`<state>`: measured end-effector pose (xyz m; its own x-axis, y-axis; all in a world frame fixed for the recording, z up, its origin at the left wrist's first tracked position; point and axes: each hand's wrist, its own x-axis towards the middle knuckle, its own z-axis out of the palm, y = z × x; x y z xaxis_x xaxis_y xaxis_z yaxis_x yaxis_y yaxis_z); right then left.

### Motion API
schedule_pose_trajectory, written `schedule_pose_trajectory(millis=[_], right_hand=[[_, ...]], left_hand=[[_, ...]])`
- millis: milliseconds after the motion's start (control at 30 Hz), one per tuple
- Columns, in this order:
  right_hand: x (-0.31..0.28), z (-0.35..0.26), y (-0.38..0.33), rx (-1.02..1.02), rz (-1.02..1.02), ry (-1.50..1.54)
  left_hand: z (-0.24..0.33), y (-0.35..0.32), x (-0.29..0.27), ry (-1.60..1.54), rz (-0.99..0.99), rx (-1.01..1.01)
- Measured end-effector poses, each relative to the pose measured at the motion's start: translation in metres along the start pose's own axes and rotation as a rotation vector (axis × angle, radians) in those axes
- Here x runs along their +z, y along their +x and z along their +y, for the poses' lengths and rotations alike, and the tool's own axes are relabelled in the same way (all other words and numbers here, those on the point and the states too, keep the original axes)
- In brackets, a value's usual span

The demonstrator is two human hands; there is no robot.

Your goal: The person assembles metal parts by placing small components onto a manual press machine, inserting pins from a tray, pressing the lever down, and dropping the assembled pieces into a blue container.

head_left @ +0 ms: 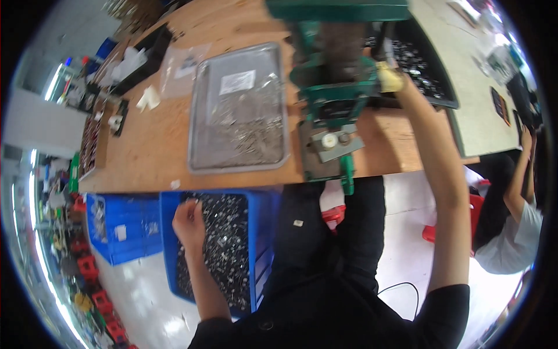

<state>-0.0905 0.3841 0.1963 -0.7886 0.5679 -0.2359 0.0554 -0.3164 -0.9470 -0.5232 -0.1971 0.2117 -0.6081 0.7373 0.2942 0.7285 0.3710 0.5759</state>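
My left hand [189, 222] is over a blue bin [252, 232] to the left of my legs, its fingers curled together. Whatever they may hold is too small to make out. Small dark and silvery parts [224, 232] fill that bin. On the right, my arm reaches past a green bench press [334, 99]. My right hand [390, 78], in a yellow covering, is beside the press head, next to a black tray [447, 99] of small dark parts. Its fingers are blurred and partly hidden. A metal plate [340, 146] with round knobs sits on the press base.
A grey metal tray [196, 134] holds thin metal pieces and a plastic bag with a label. A second blue bin [131, 232] stands further left. A black box [152, 58] lies at the back left. Another person [508, 232] sits at the right by a pale table [465, 104].
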Motion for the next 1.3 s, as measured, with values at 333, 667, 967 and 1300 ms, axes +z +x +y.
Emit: schedule_pose_trajectory(millis=[333,667,967,1300], right_hand=[[0.026,0.025,0.035,-0.118,0.119,-0.347],[0.024,0.027,0.013,-0.2,0.497,-0.71],[0.25,0.01,-0.125,-0.6,0.449,-0.734],[0.299,0.042,-0.136,-0.423,0.479,-0.69]], left_hand=[[0.059,0.129,0.066,0.08,-0.256,0.133],[0.079,0.153,0.085,0.244,-0.516,0.219],[0.061,0.135,0.073,-0.273,-0.333,0.058],[0.215,0.071,0.136,-0.959,-0.367,0.224]])
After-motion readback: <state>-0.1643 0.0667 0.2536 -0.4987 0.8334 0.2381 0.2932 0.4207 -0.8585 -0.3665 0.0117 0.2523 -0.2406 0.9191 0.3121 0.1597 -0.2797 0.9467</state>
